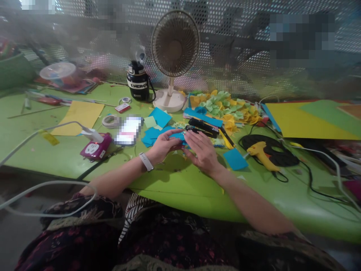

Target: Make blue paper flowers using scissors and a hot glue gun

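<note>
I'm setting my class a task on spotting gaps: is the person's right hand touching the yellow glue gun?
Apart. The head view shows the blue paper square and bare green tabletop between the right hand and the glue gun.

The left forearm (115, 176) and right forearm (251, 199) converge on the near side of the fan (175, 43). The left hand (169, 143), straight in front of the fan, curves its thumb and fingers toward each other. The right hand (200, 150), nearer than the fan and slightly right of it, stretches its fingers forward, tips close to the left ones.
</note>
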A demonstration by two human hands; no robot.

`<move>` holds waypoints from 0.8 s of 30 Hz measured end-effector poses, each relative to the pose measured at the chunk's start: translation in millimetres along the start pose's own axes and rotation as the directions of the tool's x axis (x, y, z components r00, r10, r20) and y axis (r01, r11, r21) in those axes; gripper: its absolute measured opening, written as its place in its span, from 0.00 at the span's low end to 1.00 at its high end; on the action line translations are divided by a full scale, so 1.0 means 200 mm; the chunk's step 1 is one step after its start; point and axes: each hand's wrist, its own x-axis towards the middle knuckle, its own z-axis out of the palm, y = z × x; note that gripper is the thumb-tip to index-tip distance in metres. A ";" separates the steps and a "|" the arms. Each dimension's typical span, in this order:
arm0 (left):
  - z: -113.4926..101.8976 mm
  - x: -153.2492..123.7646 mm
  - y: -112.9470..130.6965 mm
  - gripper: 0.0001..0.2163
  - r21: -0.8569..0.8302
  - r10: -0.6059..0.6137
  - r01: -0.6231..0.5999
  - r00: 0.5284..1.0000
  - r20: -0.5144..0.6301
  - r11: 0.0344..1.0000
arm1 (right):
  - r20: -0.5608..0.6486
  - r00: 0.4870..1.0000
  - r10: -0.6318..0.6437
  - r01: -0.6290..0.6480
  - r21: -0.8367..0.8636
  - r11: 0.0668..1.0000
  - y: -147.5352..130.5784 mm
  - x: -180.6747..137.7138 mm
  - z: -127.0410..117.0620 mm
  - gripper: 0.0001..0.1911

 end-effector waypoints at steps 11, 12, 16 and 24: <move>0.00 0.01 0.00 0.19 0.036 0.043 -0.043 0.999 0.005 0.998 | -0.069 0.986 0.149 -0.143 0.083 0.986 0.00 0.01 -0.01 0.21; 0.00 0.01 0.00 0.18 0.060 0.058 -0.059 0.998 0.014 0.996 | -0.105 0.981 0.165 -0.156 0.094 0.983 0.00 0.01 -0.02 0.20; 0.01 0.01 -0.01 0.16 0.139 0.110 -0.113 0.993 0.030 0.984 | -0.173 0.973 0.151 -0.133 0.109 0.985 -0.01 0.01 -0.03 0.15; 0.00 0.01 -0.01 0.10 0.247 0.118 -0.129 0.991 0.058 0.960 | -0.145 0.982 0.125 -0.120 0.046 0.992 0.00 0.01 -0.02 0.08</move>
